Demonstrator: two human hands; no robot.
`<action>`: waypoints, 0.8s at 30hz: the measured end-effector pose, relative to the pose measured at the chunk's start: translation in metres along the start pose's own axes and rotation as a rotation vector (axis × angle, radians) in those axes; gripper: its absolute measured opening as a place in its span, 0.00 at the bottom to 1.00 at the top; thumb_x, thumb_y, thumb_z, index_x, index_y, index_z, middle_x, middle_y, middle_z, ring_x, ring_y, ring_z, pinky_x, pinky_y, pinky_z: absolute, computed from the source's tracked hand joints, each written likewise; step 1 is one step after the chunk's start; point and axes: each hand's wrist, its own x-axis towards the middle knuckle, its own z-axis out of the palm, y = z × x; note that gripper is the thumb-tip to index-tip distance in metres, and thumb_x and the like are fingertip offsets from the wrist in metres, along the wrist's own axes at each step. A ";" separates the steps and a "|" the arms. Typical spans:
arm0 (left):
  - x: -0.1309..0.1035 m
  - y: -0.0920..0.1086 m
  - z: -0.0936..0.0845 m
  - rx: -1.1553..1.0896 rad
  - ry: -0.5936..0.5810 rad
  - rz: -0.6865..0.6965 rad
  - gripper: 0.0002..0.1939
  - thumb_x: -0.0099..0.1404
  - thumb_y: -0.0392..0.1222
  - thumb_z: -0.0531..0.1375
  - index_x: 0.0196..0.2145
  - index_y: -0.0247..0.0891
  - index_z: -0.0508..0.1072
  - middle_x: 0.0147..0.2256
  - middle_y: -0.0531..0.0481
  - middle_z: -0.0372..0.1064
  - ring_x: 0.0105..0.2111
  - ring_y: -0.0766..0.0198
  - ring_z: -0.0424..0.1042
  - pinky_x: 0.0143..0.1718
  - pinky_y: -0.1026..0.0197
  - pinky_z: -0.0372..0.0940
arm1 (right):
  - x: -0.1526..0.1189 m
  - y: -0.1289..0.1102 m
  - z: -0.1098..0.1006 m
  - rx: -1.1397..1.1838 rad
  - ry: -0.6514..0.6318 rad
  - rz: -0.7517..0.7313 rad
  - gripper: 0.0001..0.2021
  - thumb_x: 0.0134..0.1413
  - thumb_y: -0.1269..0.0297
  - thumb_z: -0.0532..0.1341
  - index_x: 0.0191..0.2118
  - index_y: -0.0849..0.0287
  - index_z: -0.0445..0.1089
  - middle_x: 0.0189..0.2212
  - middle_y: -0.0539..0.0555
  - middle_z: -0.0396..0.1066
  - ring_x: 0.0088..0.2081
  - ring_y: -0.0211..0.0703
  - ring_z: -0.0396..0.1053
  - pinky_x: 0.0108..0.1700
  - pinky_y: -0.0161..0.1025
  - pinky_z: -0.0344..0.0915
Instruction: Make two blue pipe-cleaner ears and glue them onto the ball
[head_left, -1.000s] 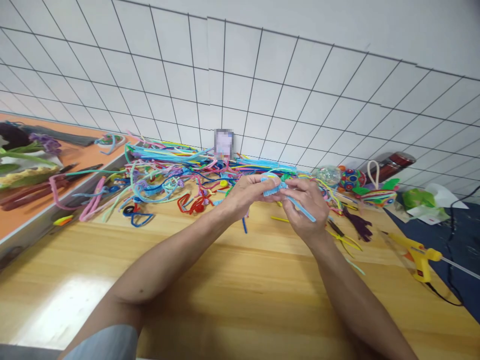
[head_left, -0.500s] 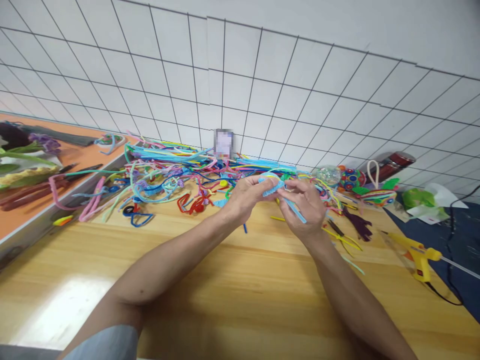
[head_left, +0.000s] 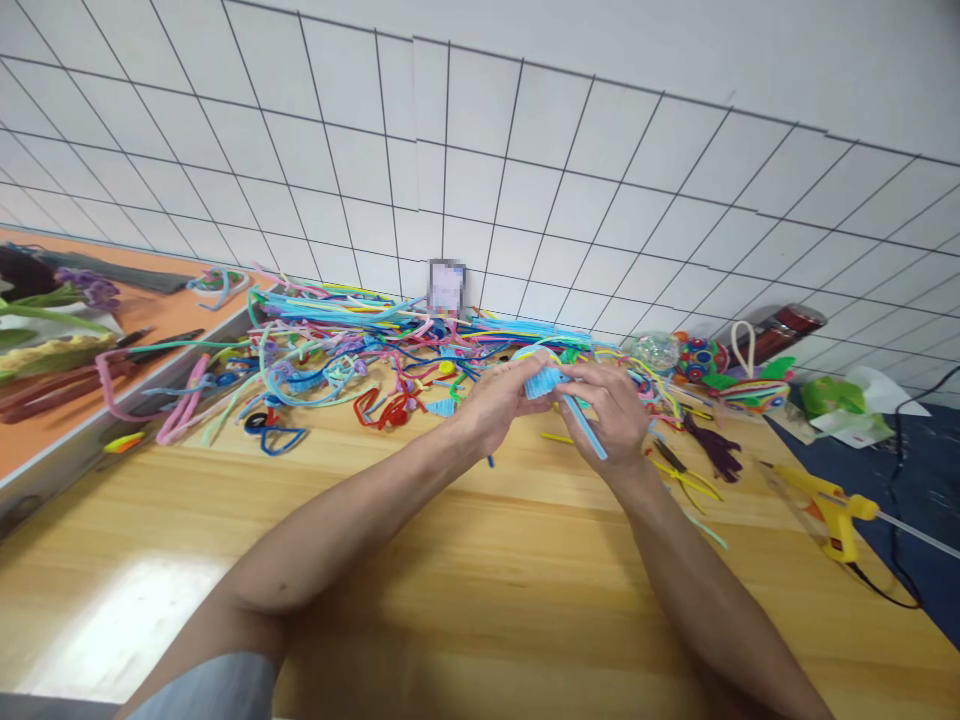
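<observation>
Head view, looking down on a wooden desk (head_left: 450,580) under a wall of white tiles (head_left: 480,130). Both hands up near the middle, close together, above the front of a heap of pipe cleaners (head_left: 330,375). Left hand (head_left: 501,400): thumb and fingers clamped on a ridged light blue piece (head_left: 541,384), which sits between the two hands. Right hand (head_left: 609,410): fingertips drawn together at the right edge of the same piece, pinching there; a light blue strip (head_left: 586,430) slants down and right from them, across the front of the palm. Whether strip and piece are joined, cannot tell; the fingers cover that spot. Left of the left wrist, a small light blue cone (head_left: 442,407) on the desk; farther left, a bent red pipe cleaner (head_left: 386,408). Behind, a small blurred-out panel (head_left: 447,288) upright against the tiles. Right of the right hand: pliers (head_left: 686,470) with yellow handles, a dark purple bundle (head_left: 712,447) beside them, and a yellow glue gun (head_left: 832,505) near the right edge. At the back right, a clear ball (head_left: 656,353) next to a patterned ball (head_left: 703,358), a dark red bottle (head_left: 784,335) lying behind.
</observation>
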 end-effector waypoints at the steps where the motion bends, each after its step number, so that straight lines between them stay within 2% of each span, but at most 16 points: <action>1: 0.000 0.000 -0.001 0.016 0.010 -0.010 0.24 0.57 0.59 0.73 0.39 0.35 0.81 0.39 0.44 0.78 0.38 0.61 0.76 0.41 0.60 0.70 | 0.000 0.001 0.000 0.003 -0.001 -0.006 0.14 0.61 0.74 0.68 0.49 0.49 0.75 0.46 0.57 0.83 0.47 0.51 0.81 0.49 0.50 0.77; 5: 0.003 -0.001 -0.005 0.097 0.049 -0.006 0.24 0.53 0.59 0.75 0.36 0.35 0.81 0.32 0.49 0.75 0.31 0.66 0.70 0.29 0.66 0.61 | -0.002 0.002 0.001 0.025 -0.004 -0.004 0.14 0.62 0.75 0.67 0.49 0.49 0.74 0.45 0.56 0.83 0.47 0.50 0.81 0.49 0.49 0.76; 10: 0.003 0.002 -0.006 0.212 0.010 0.043 0.19 0.60 0.56 0.69 0.38 0.36 0.80 0.34 0.49 0.75 0.29 0.66 0.70 0.31 0.64 0.60 | -0.007 0.004 0.005 0.077 -0.018 0.051 0.12 0.64 0.73 0.65 0.48 0.49 0.74 0.43 0.54 0.83 0.46 0.49 0.81 0.49 0.49 0.76; 13: -0.002 0.011 -0.004 0.372 0.005 0.168 0.19 0.67 0.57 0.63 0.41 0.37 0.79 0.39 0.47 0.77 0.35 0.63 0.73 0.36 0.62 0.64 | -0.007 0.004 0.007 0.135 0.010 0.229 0.07 0.66 0.70 0.64 0.45 0.50 0.74 0.40 0.53 0.82 0.43 0.49 0.81 0.47 0.48 0.76; 16: -0.007 0.022 -0.003 0.564 -0.116 0.301 0.19 0.67 0.54 0.63 0.46 0.37 0.79 0.41 0.48 0.77 0.38 0.62 0.72 0.40 0.62 0.66 | -0.004 0.003 0.005 0.236 -0.023 0.503 0.03 0.66 0.65 0.64 0.42 0.52 0.76 0.37 0.53 0.82 0.39 0.48 0.80 0.42 0.46 0.76; 19: -0.006 0.028 -0.007 0.695 -0.239 0.287 0.20 0.64 0.52 0.66 0.46 0.35 0.80 0.35 0.50 0.76 0.31 0.65 0.70 0.36 0.62 0.66 | 0.001 0.001 0.001 0.381 -0.113 0.698 0.05 0.65 0.61 0.65 0.42 0.54 0.77 0.38 0.53 0.82 0.35 0.45 0.79 0.38 0.43 0.74; 24: 0.002 0.027 -0.016 0.784 -0.221 0.213 0.15 0.63 0.49 0.63 0.36 0.34 0.81 0.31 0.51 0.73 0.25 0.69 0.64 0.28 0.64 0.61 | 0.006 0.000 -0.005 0.452 -0.233 0.769 0.06 0.63 0.61 0.66 0.42 0.54 0.79 0.37 0.52 0.81 0.36 0.45 0.78 0.40 0.44 0.73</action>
